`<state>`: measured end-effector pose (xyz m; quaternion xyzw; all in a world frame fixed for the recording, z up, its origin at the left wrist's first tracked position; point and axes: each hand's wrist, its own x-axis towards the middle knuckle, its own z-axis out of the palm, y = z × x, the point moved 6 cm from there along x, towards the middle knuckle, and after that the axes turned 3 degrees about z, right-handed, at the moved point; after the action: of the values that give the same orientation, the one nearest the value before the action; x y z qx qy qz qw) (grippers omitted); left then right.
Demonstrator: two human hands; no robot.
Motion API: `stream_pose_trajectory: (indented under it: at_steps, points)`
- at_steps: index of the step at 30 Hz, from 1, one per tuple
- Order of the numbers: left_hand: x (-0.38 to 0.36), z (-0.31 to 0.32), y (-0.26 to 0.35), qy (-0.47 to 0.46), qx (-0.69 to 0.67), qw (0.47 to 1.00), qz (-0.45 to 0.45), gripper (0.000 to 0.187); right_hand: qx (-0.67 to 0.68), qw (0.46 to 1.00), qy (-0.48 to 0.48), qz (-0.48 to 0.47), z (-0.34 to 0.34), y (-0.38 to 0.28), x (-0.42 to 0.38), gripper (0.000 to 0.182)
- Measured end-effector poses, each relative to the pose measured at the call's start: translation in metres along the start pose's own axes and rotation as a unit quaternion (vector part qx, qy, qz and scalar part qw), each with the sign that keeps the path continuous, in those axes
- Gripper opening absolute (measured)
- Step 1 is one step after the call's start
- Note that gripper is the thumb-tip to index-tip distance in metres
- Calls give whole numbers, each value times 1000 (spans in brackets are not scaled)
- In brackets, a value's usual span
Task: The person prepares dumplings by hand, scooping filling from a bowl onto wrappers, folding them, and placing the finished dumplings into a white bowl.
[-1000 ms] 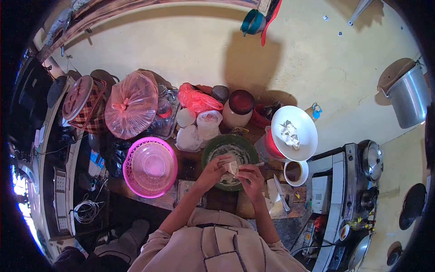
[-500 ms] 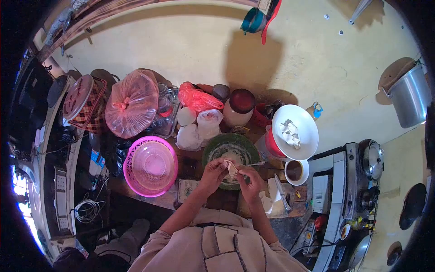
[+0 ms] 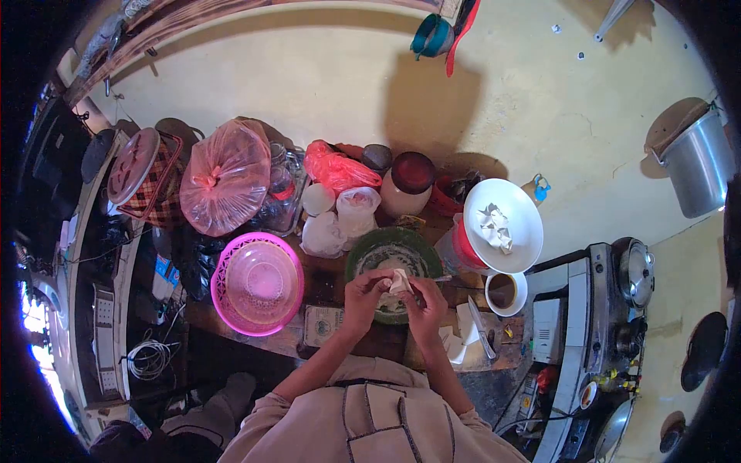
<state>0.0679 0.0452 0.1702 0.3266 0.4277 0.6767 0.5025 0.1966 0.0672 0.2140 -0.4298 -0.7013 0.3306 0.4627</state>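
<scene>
My left hand (image 3: pixel 364 299) and my right hand (image 3: pixel 424 305) pinch a small folded piece of pale dough wrapper (image 3: pixel 400 281) between their fingertips. Both are over the near side of a dark green bowl (image 3: pixel 357 262), whose inside is smeared with a pale mix. A spoon-like handle lies at the bowl's right rim. Several similar folded pieces (image 3: pixel 495 228) rest on a white plate (image 3: pixel 526 204) to the right. Flat pale sheets (image 3: pixel 468 324) and a knife (image 3: pixel 483 333) lie on a wooden board by my right forearm.
A white cup of brown liquid (image 3: pixel 502 292) stands below the plate. To the left sits a pink basket (image 3: pixel 218 285) with a clear bowl inside. Plastic bags (image 3: pixel 340 166) and a jar with a dark red lid (image 3: pixel 413 172) line the wall. A stove (image 3: pixel 598 309) is at the right.
The dough piece in my fingers has turned and looks more bunched up. Both hands have shifted slightly, staying above the bowl.
</scene>
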Motion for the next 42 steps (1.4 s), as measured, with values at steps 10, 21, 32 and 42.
stream_pose_trajectory:
  at_steps: [10, 21, 32, 42]
  points:
    - [2, 8, 7, -68, -52, 996, -8, 31, -11, 1000, 13, -1, -6, -6, 4, 19]
    - [2, 8, 27, -5, 230, 973, 20, 14, -58, 998, -7, 26, 2, 6, 2, 20]
    - [-1, 0, 9, -114, 256, 956, 84, 34, 160, 928, -115, 316, 16, 52, -13, 23]
    - [7, -19, -23, -137, 151, 979, 23, 35, 296, 889, -137, 322, 21, 55, -12, 29]
